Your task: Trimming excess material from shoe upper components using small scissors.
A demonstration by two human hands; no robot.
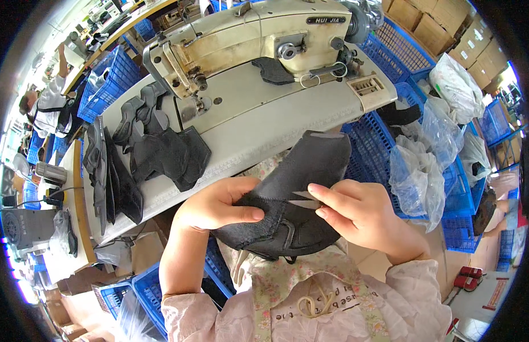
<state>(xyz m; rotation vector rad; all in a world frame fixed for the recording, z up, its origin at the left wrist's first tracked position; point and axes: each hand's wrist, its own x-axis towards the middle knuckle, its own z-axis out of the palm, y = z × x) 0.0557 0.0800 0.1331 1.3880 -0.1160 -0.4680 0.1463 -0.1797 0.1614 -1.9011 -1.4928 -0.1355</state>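
My left hand (227,205) is closed on a black stitched shoe upper (310,162), its thumb lying on the fuzzy dark part near the seam. The upper hangs in front of my chest, its smooth shaft pointing up and away and its rounded end toward my apron. In my right hand (361,214) is a pair of thread snips (304,203), pinched between thumb and fingers. Their two pointed blades stand apart over the upper, close to its seam. The snips' handle is hidden in my palm.
A cream sewing machine (247,48) stands on the white table (253,137) ahead. Black cut pieces (167,154) are heaped at the table's left, and another black piece (273,71) lies under the machine arm. Blue crates (361,148) with plastic bags (424,165) stand at the right.
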